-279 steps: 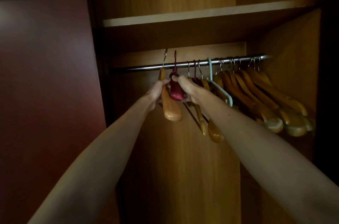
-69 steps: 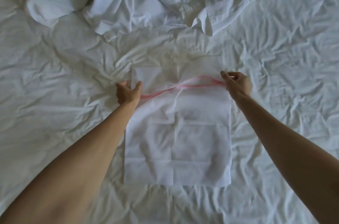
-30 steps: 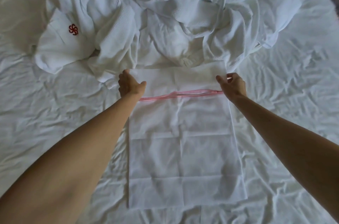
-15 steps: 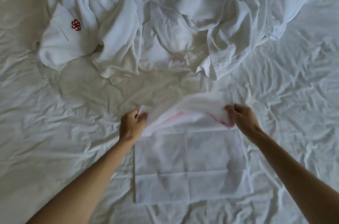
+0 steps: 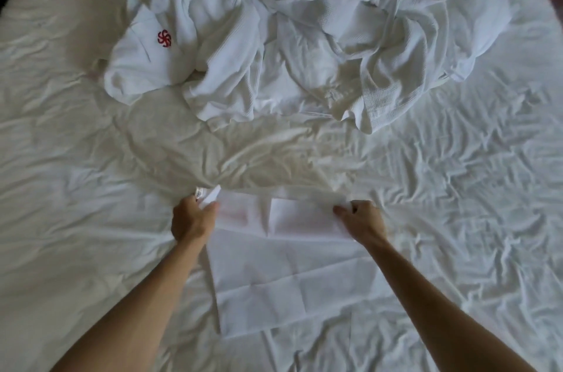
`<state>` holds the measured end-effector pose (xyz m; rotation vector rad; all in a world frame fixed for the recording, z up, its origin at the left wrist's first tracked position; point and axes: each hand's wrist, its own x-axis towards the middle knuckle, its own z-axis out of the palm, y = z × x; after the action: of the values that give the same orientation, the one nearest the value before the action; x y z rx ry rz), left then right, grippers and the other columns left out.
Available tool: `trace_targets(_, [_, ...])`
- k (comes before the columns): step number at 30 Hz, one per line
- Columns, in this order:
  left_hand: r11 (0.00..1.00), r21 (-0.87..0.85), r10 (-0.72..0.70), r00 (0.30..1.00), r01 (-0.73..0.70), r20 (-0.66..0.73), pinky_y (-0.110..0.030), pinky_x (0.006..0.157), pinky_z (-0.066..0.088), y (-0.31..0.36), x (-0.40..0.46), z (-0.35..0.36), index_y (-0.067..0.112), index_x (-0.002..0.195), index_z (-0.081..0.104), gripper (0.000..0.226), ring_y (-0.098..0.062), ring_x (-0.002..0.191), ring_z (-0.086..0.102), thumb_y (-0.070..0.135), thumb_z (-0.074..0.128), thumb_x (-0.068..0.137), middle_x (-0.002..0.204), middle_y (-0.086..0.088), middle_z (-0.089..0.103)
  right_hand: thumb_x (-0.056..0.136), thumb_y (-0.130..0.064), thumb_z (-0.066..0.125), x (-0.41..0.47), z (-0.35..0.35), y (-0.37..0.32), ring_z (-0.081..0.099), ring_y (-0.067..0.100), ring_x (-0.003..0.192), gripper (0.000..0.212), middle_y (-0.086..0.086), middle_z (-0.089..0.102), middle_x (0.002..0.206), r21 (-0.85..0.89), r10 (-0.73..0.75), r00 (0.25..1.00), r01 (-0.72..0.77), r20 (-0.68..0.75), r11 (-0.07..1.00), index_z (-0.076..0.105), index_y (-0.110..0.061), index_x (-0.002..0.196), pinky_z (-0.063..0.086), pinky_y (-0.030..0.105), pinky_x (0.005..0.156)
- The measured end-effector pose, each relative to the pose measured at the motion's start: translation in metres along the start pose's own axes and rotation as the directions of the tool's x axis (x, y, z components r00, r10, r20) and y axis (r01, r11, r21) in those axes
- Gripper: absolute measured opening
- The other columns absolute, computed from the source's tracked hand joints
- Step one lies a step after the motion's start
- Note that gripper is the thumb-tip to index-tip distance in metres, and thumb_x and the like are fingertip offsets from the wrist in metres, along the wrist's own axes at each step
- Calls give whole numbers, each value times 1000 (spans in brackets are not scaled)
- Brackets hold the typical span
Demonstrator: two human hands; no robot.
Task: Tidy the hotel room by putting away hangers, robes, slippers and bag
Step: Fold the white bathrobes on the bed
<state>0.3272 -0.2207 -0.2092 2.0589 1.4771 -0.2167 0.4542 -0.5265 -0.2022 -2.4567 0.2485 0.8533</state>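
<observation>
Rumpled white sheets cover the bed [image 5: 91, 249], which fills the whole view. Nearest, toward the bed's near edge, a flat white laundry bag [image 5: 289, 286] lies creased, its top part folded down over itself with a faint pink line showing through. The left hand [image 5: 192, 219] pinches the fold's left corner beside a small label, and the right hand [image 5: 362, 220] pinches the right corner, fingers curled onto the fabric. Beyond the bag is a stretch of bare sheet, then toward the far edge a heap of white waffle-weave robes [image 5: 335, 36] lies unfolded, one part bearing a red pinwheel emblem [image 5: 164, 38]. Judging by this, the bag is only at its first fold and not yet put away; the robes are untouched. No slippers or hangers are in view, so their state cannot be told.
</observation>
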Motion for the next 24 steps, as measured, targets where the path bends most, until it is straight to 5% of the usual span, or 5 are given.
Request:
trace_targets(5, [985,153,-56,982,84,-178,-49,89,50,-79,50,-87,6,116,67,39,-47,110,61,30,75,86,119,-29,65,85,-47,62,-37,109,-89,68,35,98,41,16,72,102,10,-125,973,125,196,992,72,-10,99,54,36,79])
trace_targets(12, [976,190,-46,957,104,-287,-54,93,46,-106,87,-116,3,122,59,46,-47,116,54,12,75,80,124,-29,57,84,-49,61,-52,150,-136,67,31,103,45,8,70,112,-70,-184,972,196,149,978,66,-16,115,53,35,82])
trace_targets(17, [934,190,346,902,-304,-256,-54,99,39,-27,72,-76,2,134,50,66,-45,119,48,3,74,73,130,-25,50,85,-53,67,-21,70,-126,65,14,79,35,-10,67,79,-31,-270,952,268,-145,963,62,-27,107,50,30,68])
trace_targets(22, [697,70,716,698,-713,-16,-49,95,45,124,30,-9,7,131,54,55,-37,122,52,7,71,79,130,-16,55,90,-46,63,54,-45,-116,68,23,87,33,-5,68,83,40,-191,866,236,-462,971,65,-19,109,48,33,72])
trace_targets(24, [622,43,781,624,-782,26,-48,94,46,186,13,21,7,131,55,53,-35,121,53,12,72,81,129,-14,55,89,-47,62,86,-88,-111,66,28,98,41,3,69,102,111,-88,825,178,-558,978,61,-17,116,43,34,75])
